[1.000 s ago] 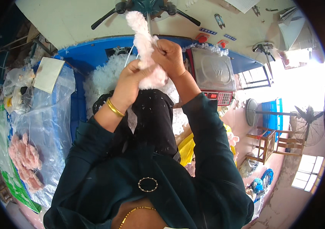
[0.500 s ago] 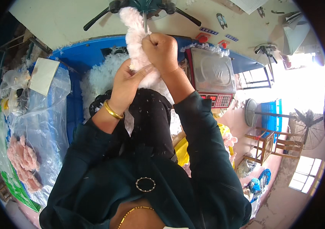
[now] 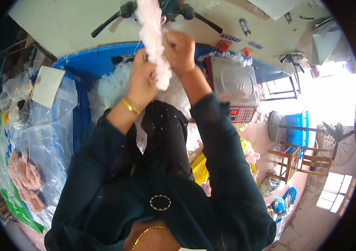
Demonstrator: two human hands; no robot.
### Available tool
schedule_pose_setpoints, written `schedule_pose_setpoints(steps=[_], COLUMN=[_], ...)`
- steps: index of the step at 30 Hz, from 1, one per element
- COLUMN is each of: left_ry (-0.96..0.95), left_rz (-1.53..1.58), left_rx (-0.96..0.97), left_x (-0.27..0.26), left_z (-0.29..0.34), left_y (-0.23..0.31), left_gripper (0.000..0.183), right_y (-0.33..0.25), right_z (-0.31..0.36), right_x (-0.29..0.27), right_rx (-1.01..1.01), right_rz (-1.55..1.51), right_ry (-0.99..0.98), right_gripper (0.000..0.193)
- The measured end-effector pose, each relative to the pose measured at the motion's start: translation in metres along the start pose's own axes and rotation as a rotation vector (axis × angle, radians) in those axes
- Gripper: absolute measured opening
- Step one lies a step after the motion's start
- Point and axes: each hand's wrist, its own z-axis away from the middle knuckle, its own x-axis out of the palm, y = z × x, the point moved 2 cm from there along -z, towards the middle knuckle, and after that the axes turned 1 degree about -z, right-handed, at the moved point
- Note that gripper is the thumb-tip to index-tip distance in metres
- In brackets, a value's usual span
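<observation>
A long, fluffy pale-pink plush piece (image 3: 151,35) stretches from the machine at the top edge down between my two hands. My left hand (image 3: 143,81) is closed around its lower left side, near the rounded bottom end. On the other side my right hand (image 3: 180,52) is curled against the plush and somewhat blurred by motion. A thin pale thread hangs to the left of the plush. Behind its upper part stands the dark green machine (image 3: 170,9) with black handles; the machine's metal tube is now hidden.
Loose white stuffing (image 3: 115,85) fills a blue-edged bin (image 3: 96,52) below the table (image 3: 73,25). A scale (image 3: 234,83) stands to the right of my right forearm. Pink plush pieces (image 3: 25,178) lie on clear plastic at left. Beyond are a wooden chair (image 3: 288,161) and a fan (image 3: 336,142).
The plush piece has moved up and straightened, its lower end now showing between my hands. My left hand has turned and closed round it. The metal tube seen before is now covered.
</observation>
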Motion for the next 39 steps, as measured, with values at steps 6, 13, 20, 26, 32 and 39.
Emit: schedule_pose_setpoints(steps=[6,13,20,26,32,39], left_ry=[-0.099,-0.217,-0.245,-0.278,-0.053,-0.069], left_rz=[0.448,0.727,1.166,1.343,1.156,0.735], left_rx=[-0.374,-0.786,-0.970,-1.166,-1.071,-0.697], left_x=[-0.018,-0.042,-0.047,-0.012,-0.002,-0.033], left_z=[0.027,0.001,0.028,0.018,-0.001,0.024], left_y=[0.027,0.021,-0.011,0.047,0.046,0.062], left_gripper=[0.022,0.036,0.032,0.050,0.033,0.048], right_y=[-0.034,-0.024,-0.050,-0.014,-0.020,-0.104], right_z=[0.030,0.006,0.040,0.047,-0.005,0.062], right_x=[-0.010,0.003,-0.013,-0.038,-0.070,-0.029], right_rx=[0.218,0.508,0.685,0.953,0.356,0.293], right_rz=[-0.084,-0.100,-0.501,-0.858,-0.311,0.228], right_ry=[-0.010,0.020,-0.060,-0.290,-0.551,-0.389], right_gripper=[0.025,0.028,0.029,0.020,0.040,0.084])
